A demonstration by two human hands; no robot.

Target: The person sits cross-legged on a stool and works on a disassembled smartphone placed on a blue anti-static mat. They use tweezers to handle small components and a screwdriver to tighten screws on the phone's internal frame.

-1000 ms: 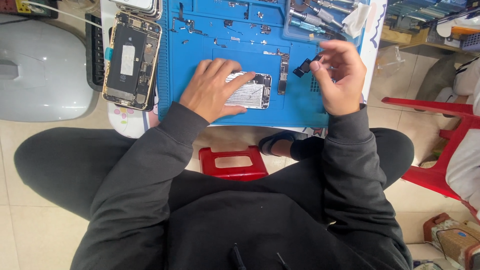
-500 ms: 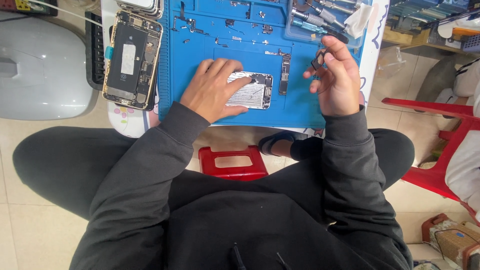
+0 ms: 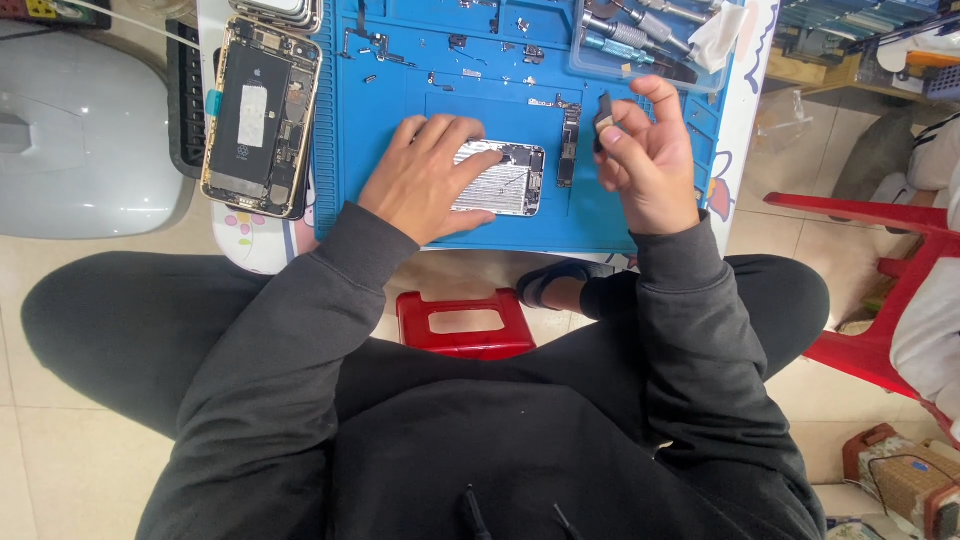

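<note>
On the blue work mat, center of the table, lies a silver phone housing, long axis running left-right across the view. Left hand rests flat on its left part, fingers spread narrow, pressing it down; not gripping anything else. Right hand is raised just right of the housing, thumb and fingers pinched on a small dark part, held upright above the mat. Between the two hands lies a narrow logic board strip, long axis front-back, just beside the housing's right end, nearer the right hand. So the housing sits left of the pinched part, w/ the board strip in the gap.

Counts: 1 housing under the left hand, 1 board strip, 1 dark part in the right hand. A second opened phone w/ black battery lies off the mat's left edge, long axis front-back, well apart from both hands; another device edge shows just above it, partly cut off. Small screws and brackets scattered along the mat's top, too small to count. Clear tray w/ several tools at top right. 1 red stool under the person, red chair to the right, grey case far left.
</note>
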